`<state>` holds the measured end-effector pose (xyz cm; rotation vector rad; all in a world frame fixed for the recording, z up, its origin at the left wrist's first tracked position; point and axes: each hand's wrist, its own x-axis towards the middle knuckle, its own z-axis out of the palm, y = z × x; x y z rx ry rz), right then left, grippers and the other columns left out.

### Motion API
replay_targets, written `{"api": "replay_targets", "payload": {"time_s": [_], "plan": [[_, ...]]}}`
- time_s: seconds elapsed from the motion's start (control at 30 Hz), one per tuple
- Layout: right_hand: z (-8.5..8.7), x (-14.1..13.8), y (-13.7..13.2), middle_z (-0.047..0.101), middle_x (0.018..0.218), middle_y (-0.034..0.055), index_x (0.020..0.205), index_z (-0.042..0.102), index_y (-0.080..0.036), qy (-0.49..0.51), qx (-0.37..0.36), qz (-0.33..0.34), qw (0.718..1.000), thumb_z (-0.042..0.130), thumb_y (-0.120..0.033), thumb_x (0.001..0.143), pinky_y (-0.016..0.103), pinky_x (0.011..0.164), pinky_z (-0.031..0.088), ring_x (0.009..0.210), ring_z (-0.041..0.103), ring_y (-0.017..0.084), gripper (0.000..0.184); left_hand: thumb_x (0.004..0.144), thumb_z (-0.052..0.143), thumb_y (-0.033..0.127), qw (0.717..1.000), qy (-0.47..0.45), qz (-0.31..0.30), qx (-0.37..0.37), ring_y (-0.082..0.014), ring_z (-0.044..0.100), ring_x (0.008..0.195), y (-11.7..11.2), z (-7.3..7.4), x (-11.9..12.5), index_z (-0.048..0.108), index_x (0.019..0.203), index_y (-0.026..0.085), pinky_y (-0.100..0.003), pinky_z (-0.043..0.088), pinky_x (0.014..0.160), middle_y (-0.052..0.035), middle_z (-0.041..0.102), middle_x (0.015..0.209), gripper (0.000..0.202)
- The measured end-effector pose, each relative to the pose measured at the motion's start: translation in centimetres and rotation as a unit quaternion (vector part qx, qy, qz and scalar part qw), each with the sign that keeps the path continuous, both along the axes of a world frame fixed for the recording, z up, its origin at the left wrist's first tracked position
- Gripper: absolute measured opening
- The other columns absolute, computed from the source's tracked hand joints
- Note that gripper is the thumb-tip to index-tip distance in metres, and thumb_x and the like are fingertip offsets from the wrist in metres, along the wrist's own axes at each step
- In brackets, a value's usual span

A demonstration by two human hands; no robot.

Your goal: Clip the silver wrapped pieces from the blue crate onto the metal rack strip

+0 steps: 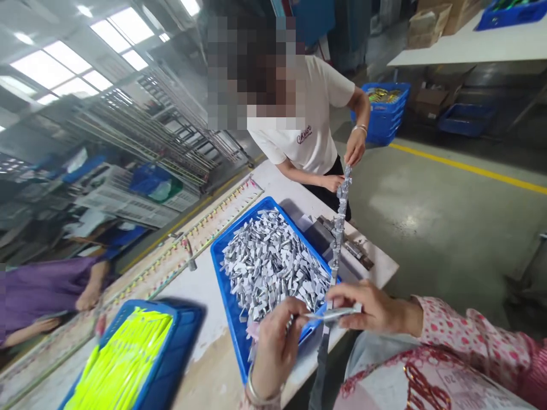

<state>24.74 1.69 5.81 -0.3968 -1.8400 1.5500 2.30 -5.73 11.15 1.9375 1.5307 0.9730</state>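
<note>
Head view, worktop (pixel 205 296): white and worn, it carried everything I worked on.
Blue tray (pixel 222 250): sat in front of me, heaped with small silver pieces (pixel 269 262).
Second blue tray (pixel 179 336): to my left, filled with neon-yellow strips (pixel 123 359).
Co-worker: a person in a white shirt stood across the worktop, one hand (pixel 355 147) at the far end of the strip.
Silver strip (pixel 337 228): a long chain of pieces ran from that person down to me.
Left hand (pixel 273 347): curled at the tray's near edge, fingertips pinching one silver piece (pixel 331 314).
Right hand (pixel 367 307): fingers pressed together, gripping the same piece beside the strip's near end.
</note>
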Motion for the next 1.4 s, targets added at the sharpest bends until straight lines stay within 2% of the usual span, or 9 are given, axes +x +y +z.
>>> {"api": "replay_targets", "payload": {"time_s": [0.13, 0.23, 0.33, 0.57, 0.7, 0.8, 1.03, 1.2, 1.4], "plan": [[-0.1, -0.3, -1.0, 0.062, 0.064, 0.0007, 0.103, 0.064, -0.014, 0.091, -0.119, 0.127, 0.981, 0.059, -0.043, 0.089, 0.016, 0.046, 0.045, 0.050, 0.060, 0.009, 0.032, 0.086, 0.058, 0.035, 0.971, -0.211, -0.067, -0.089, -0.0149, 0.056, 0.063, -1.5, 0.6, 2.7, 0.058, 0.074, 0.020, -0.026, 0.043, 0.060, -0.0036, 0.059, 0.066, 0.020], [-0.9, -0.2, -0.8, 0.063, 0.063, 0.0015, 0.100, 0.065, -0.013, 0.107, -0.199, 0.193, 0.955, 0.064, -0.044, 0.086, 0.014, 0.041, 0.043, 0.047, 0.059, 0.009, 0.035, 0.074, 0.071, 0.048, 0.865, -0.433, -0.103, -0.231, -0.0124, 0.054, 0.052, -1.4, -1.0, 3.5, 0.057, 0.067, 0.017, -0.022, 0.041, 0.049, -0.0013, 0.056, 0.057, 0.034], [-0.9, 0.2, -0.1, 0.064, 0.071, 0.0028, 0.101, 0.066, -0.012, 0.088, -0.139, 0.160, 0.973, 0.065, -0.040, 0.086, 0.014, 0.046, 0.046, 0.051, 0.060, 0.008, 0.031, 0.072, 0.073, 0.048, 0.780, -0.523, -0.105, -0.327, -0.0123, 0.058, 0.047, -1.0, -2.4, 3.7, 0.058, 0.076, 0.016, -0.020, 0.043, 0.044, -0.0020, 0.061, 0.058, 0.036], [0.2, 0.4, 0.9, 0.062, 0.083, 0.0033, 0.109, 0.058, -0.014, 0.018, -0.109, 0.163, 0.981, 0.063, -0.042, 0.087, 0.018, 0.056, 0.047, 0.062, 0.059, 0.008, 0.037, 0.056, 0.087, 0.029, 0.713, -0.609, -0.057, -0.343, -0.0001, 0.038, 0.037, -0.8, -3.3, 5.0, 0.046, 0.069, 0.016, -0.011, 0.028, 0.036, 0.0060, 0.052, 0.057, 0.045], [0.2, 0.0, 0.5, 0.058, 0.085, 0.0026, 0.121, 0.046, -0.015, 0.007, -0.085, 0.072, 0.994, 0.060, -0.060, 0.082, 0.022, 0.062, 0.046, 0.070, 0.056, 0.012, 0.062, 0.058, 0.086, 0.028, 0.807, -0.527, 0.028, -0.263, -0.0024, 0.042, 0.047, -0.9, -2.6, 5.7, 0.049, 0.075, 0.017, -0.013, 0.034, 0.046, 0.0064, 0.051, 0.060, 0.042], [-0.1, -0.6, 0.1, 0.054, 0.074, 0.0007, 0.093, 0.054, -0.015, -0.022, 0.099, -0.023, 0.995, 0.049, -0.068, 0.084, 0.023, 0.057, 0.041, 0.064, 0.051, 0.011, 0.055, 0.065, 0.082, 0.025, 0.882, -0.420, 0.116, -0.181, -0.0055, 0.048, 0.056, -0.8, -2.6, 5.4, 0.055, 0.087, 0.019, -0.014, 0.039, 0.054, 0.0051, 0.054, 0.064, 0.035], [-0.7, -1.2, 0.4, 0.056, 0.065, 0.0005, 0.076, 0.056, -0.016, -0.048, 0.466, -0.092, 0.878, 0.029, -0.043, 0.102, 0.025, 0.053, 0.038, 0.059, 0.052, 0.012, 0.047, 0.073, 0.074, 0.032, 0.919, -0.324, 0.067, -0.216, -0.0090, 0.051, 0.060, -0.7, -3.3, 4.4, 0.064, 0.084, 0.017, -0.018, 0.043, 0.056, 0.0017, 0.056, 0.066, 0.021], [-2.0, -0.7, 0.7, 0.059, 0.068, 0.0015, 0.075, 0.057, -0.017, -0.067, 0.442, -0.029, 0.894, 0.034, -0.047, 0.100, 0.024, 0.056, 0.042, 0.061, 0.056, 0.011, 0.045, 0.076, 0.071, 0.025, 0.960, -0.188, -0.012, -0.209, -0.0122, 0.057, 0.064, -0.2, -2.6, 3.1, 0.065, 0.074, 0.016, -0.021, 0.045, 0.061, -0.0012, 0.064, 0.067, 0.011], [-5.6, 0.9, 1.0, 0.061, 0.086, 0.0051, 0.096, 0.058, -0.014, -0.113, 0.189, -0.173, 0.960, 0.049, -0.057, 0.090, 0.024, 0.065, 0.048, 0.069, 0.057, 0.012, 0.044, 0.078, 0.069, 0.021, 0.970, -0.213, 0.107, -0.053, -0.0144, 0.064, 0.076, 1.5, -3.9, 1.7, 0.064, 0.084, 0.019, -0.024, 0.052, 0.071, -0.0014, 0.067, 0.081, 0.008]]}}
